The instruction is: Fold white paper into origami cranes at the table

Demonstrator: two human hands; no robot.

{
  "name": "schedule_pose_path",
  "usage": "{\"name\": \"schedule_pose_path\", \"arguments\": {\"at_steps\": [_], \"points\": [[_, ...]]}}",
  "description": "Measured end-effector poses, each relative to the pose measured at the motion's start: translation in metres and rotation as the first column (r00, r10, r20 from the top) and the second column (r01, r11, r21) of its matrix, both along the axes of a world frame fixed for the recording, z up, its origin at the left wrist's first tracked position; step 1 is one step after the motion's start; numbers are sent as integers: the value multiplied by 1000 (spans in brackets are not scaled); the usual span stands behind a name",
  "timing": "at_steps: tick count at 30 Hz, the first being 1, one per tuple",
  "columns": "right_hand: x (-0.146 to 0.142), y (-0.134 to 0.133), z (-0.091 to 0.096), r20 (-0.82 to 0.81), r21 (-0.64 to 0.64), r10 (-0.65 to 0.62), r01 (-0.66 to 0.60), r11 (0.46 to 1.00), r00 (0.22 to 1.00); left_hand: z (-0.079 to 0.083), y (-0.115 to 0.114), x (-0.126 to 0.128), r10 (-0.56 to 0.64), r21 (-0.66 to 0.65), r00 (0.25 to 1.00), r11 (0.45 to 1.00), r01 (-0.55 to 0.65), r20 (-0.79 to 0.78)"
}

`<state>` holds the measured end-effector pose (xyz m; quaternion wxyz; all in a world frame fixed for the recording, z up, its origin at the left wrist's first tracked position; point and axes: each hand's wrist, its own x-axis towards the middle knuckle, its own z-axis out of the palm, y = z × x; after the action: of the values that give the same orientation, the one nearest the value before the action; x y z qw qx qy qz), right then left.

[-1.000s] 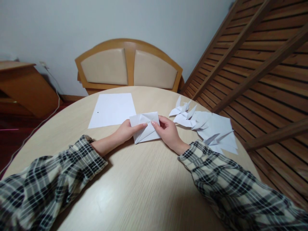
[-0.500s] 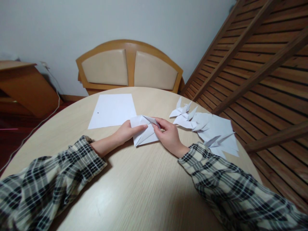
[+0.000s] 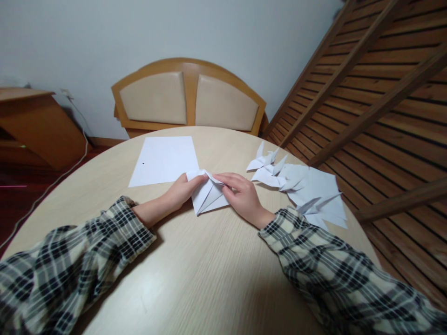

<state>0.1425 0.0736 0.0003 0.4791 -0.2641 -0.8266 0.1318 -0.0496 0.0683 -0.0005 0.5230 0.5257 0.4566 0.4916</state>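
A partly folded sheet of white paper [image 3: 210, 199] is held just above the middle of the round table, its lower corner pointing toward me. My left hand [image 3: 181, 190] grips its left side, the thumb lying on top along the upper edge and the other fingers hidden beneath. On the right side, my right hand [image 3: 242, 194] pinches the upper right flap between thumb and fingers. Creases fan out from the top of the paper toward its lower corner.
Flat white sheets [image 3: 165, 160] lie at the back left of the wooden table [image 3: 195, 279]. Several folded paper cranes [image 3: 267, 170] rest at the right, some on more white paper [image 3: 319, 177]. Behind stand a padded headboard-like chair back [image 3: 190, 97] and a slatted wooden screen [image 3: 394, 102].
My left thumb has slid up to the paper's top edge. My right fingers have moved over the upper flap, which now lies folded lower, and the paper has shifted slightly.
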Motion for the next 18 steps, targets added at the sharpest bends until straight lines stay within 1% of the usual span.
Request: {"name": "schedule_pose_path", "arguments": {"at_steps": [4,9,13,18], "points": [[2,1,-1,71,19,32,-34,999,997,3,-1,0,44,-49,999,998,-44,5],[6,2,0,165,41,70,-78,996,984,3,-2,-2,58,-4,992,998,-59,-110],[7,3,0,179,44,86,-95,994,980,1,0,-1,58,-35,997,998,-60,-59],[5,4,-3,207,85,82,-101,991,975,0,3,-1,54,-14,998,998,-54,11]]}}
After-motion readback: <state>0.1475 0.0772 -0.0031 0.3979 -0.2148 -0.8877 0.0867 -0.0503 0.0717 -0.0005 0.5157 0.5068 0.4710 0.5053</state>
